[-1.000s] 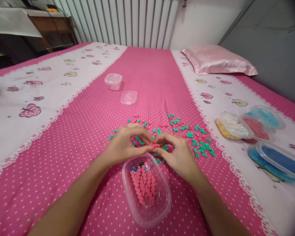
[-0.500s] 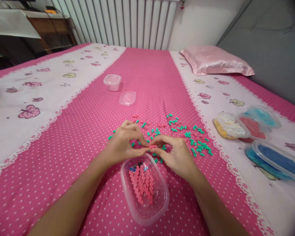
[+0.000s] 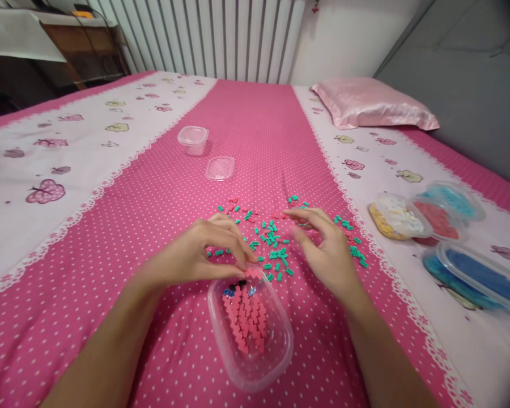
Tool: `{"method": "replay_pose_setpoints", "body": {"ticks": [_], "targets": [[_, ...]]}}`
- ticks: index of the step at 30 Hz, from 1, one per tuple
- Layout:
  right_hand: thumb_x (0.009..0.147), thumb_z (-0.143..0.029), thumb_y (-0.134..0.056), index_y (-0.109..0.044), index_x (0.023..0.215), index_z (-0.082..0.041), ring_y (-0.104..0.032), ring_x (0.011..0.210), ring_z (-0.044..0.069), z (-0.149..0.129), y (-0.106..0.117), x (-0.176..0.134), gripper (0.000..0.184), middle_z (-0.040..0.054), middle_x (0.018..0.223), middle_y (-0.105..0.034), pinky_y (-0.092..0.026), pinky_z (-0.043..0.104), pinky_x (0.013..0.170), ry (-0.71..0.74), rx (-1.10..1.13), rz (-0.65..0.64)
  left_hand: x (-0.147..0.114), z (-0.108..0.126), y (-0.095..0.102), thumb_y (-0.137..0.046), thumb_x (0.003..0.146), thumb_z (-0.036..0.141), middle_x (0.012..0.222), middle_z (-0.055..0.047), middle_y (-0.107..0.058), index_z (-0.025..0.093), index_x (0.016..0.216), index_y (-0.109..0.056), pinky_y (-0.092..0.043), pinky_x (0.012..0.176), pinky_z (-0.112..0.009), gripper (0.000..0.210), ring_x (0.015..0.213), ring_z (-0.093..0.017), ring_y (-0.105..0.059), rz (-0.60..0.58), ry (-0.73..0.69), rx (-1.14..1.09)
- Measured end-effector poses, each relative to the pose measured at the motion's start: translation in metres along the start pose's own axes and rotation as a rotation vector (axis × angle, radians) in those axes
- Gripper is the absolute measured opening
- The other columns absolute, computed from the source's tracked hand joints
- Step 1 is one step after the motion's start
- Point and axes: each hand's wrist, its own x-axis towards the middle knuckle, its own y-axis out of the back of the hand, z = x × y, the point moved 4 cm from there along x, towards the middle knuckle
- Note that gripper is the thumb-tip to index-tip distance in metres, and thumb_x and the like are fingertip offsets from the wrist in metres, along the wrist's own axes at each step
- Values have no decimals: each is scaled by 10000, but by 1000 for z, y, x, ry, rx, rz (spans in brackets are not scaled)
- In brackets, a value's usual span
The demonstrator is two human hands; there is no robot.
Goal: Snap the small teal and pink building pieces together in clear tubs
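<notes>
On the bed (image 3: 259,119), one lidded tub (image 3: 193,140) stands left of the middle toward the far edge, and one loose clear lid (image 3: 220,168) lies just right of it, slightly nearer. The left hand (image 3: 195,243) pinches one red block piece (image 3: 254,274) between thumb and fingertips, over the far end of one open container (image 3: 251,385). Inside lie several red strips (image 3: 243,320), too crowded to count surely, with one black bit (image 3: 240,283) and two blue clusters (image 3: 252,290) at their far end. Beyond, dozens of green pieces (image 3: 271,238) and fewer red pieces (image 3: 233,199) are scattered. Over their right part, the right hand (image 3: 329,255) has thumb and fingers parted. One pillow (image 3: 372,102) fills the far right corner; toward the right edge sit overlapping tubs (image 3: 478,275), at least four.
</notes>
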Motion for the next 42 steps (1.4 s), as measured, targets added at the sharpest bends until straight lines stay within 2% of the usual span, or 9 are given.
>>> {"method": "replay_pose_setpoints", "body": {"ticks": [5,11,17,21,24,27,30,34,42], "targets": [[938,-209,-600,-775,1086,-248,-545,1134,329,23,10,1,232,113,1141,-680,-413,578,1042,-64,-241,107,1,6,-5,-776,886,217,881,-1,-798,230,853,-749,-512,803,-279,44,851,-145,-700,-108,7,-117],[861,-202,-752,-790,914,-247,-503,1113,339,22,-18,-4,80,86,1106,-712,-405,539,1017,-77,-352,-26,5,15,-16,-732,928,236,992,37,-805,267,1033,-757,-441,865,-291,111,880,-132,-634,-268,-62,-81],[839,-75,-728,-730,835,-226,-557,985,319,19,-27,-6,151,57,896,-759,-399,527,954,-121,-348,-71,5,16,-20,-713,859,105,1039,51,-810,262,1058,-754,-423,918,-309,258,889,-139,-654,-298,-78,-80],[880,-124,-687,-690,842,-213,-599,981,306,10,-18,-4,98,71,914,-745,-426,522,949,-143,-254,-38,6,13,-20,-666,818,39,1041,41,-798,258,1069,-753,-436,927,-308,344,943,-150,-660,-289,-45,-75],[963,-274,-610,-641,947,-210,-666,848,235,-2,-14,-7,73,61,892,-725,-530,405,783,-187,-80,-40,6,11,-17,-670,852,87,992,22,-788,238,1031,-756,-440,917,-314,250,936,-159,-639,-234,-16,-38],[931,-361,-650,-612,967,-224,-688,660,171,-8,-23,-17,146,-9,712,-690,-540,303,631,-360,306,-243,6,8,-14,-675,922,199,968,13,-780,229,1032,-751,-436,874,-306,137,913,-159,-613,-164,20,21],[873,-318,-703,-627,911,-226,-713,674,137,-13,-34,-24,125,-23,703,-706,-553,266,674,-477,554,-408,3,4,-12,-699,915,240,959,14,-751,221,1008,-726,-426,835,-292,98,917,-158,-605,-121,78,70],[844,-302,-742,-657,883,-227,-717,703,114,-15,-35,-24,120,-26,719,-723,-545,230,683,-510,580,-439,1,4,-11,-734,846,166,974,37,-704,208,972,-664,-406,857,-273,150,938,-139,-592,-69,93,88],[710,-218,-855,-718,858,-228,-711,704,108,-18,-34,-20,202,-29,757,-749,-561,210,675,-410,532,-414,1,4,-10,-730,838,170,902,44,-676,209,891,-668,-391,847,-279,90,906,-141,-566,-60,83,88]]}}
